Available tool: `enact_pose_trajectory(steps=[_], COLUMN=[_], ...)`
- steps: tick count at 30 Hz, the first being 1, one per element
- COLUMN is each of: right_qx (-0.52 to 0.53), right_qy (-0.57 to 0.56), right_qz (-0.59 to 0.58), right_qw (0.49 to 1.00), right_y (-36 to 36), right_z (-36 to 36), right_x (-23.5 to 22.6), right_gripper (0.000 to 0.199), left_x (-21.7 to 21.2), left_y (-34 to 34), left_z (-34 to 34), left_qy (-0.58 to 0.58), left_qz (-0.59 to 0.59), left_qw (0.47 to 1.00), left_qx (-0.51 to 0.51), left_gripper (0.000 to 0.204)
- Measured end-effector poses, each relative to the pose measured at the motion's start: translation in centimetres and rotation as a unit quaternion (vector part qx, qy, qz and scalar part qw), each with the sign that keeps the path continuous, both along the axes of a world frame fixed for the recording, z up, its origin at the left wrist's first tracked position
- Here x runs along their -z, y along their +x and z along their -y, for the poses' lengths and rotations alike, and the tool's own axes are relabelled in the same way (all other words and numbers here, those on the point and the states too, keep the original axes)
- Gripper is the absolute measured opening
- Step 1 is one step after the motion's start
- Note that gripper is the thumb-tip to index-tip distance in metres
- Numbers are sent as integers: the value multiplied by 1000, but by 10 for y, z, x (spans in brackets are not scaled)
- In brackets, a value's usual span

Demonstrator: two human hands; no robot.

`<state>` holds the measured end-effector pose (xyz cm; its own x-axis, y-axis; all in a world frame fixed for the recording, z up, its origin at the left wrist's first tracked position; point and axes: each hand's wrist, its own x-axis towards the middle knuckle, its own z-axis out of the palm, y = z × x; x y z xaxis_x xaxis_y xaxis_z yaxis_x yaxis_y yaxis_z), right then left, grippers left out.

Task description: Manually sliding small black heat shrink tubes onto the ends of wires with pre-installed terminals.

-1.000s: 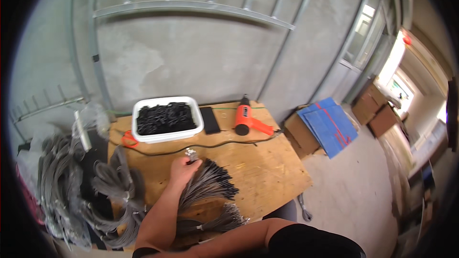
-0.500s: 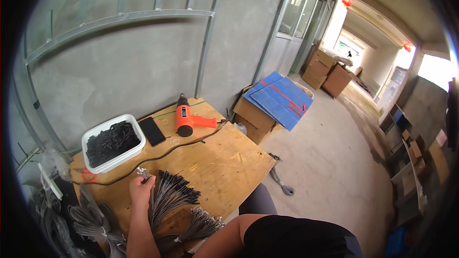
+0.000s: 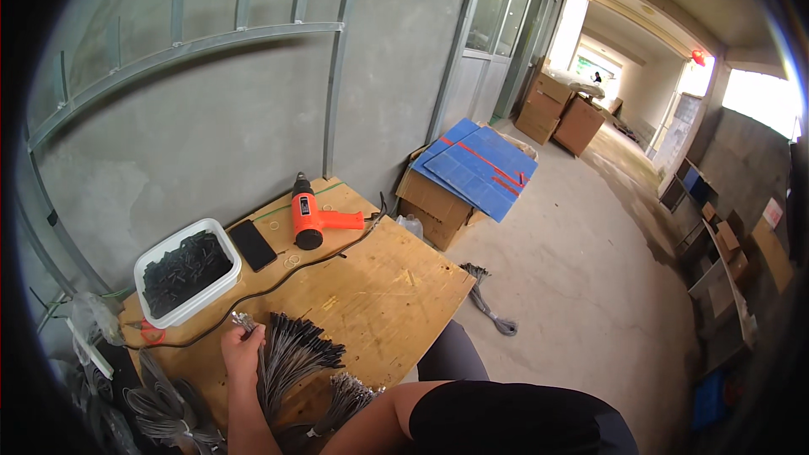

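Note:
My left hand [image 3: 241, 350] is closed around a small bunch of grey wires, whose pale tips [image 3: 243, 320] poke out above the thumb. Right beside it on the table lies a fanned bundle of grey wires [image 3: 291, 358] with black ends. Nearer to me rests a second grey wire bundle [image 3: 347, 394] with bare, pale ends. My right forearm crosses low in the picture by that bundle, and its hand is out of sight past the lower edge. Beyond my left hand stands a white tub [image 3: 221, 286] holding many short black tubes [image 3: 187, 271].
An orange heat gun [image 3: 305, 217] and a black phone [image 3: 253, 245] lie on the wooden table [image 3: 396, 286]; a black cord [image 3: 278, 289] runs across it. Coiled grey cables [image 3: 168, 404] sit at left. A box under blue sheets [image 3: 476, 164] and a cable bundle [image 3: 489, 303] are on the floor.
The view has shifted slightly, so table and wall sit a little further left. My left hand still grips the wires, near the same spot by the black-ended bundle.

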<state>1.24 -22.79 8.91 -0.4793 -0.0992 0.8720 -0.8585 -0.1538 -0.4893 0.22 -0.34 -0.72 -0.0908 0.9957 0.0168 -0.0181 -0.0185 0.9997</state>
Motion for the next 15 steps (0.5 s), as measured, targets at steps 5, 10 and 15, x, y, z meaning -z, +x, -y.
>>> enact_pose_trajectory(steps=[5, 10, 15], right_qx=[199, 424, 637], right_qy=[182, 262, 261], right_qz=[134, 180, 309], right_qw=[953, 848, 657], right_y=[22, 46, 11], right_z=[-52, -151, -321], right_x=[73, -11, -19], right_gripper=[19, 9, 27], left_x=[-6, -6, -7], left_y=[8, 9, 1], left_z=[-11, -4, 4], left_qy=[-16, -69, -92], left_qz=[-38, 72, 110], left_qw=[998, 990, 988], left_qx=[43, 100, 60], left_gripper=[22, 25, 16])
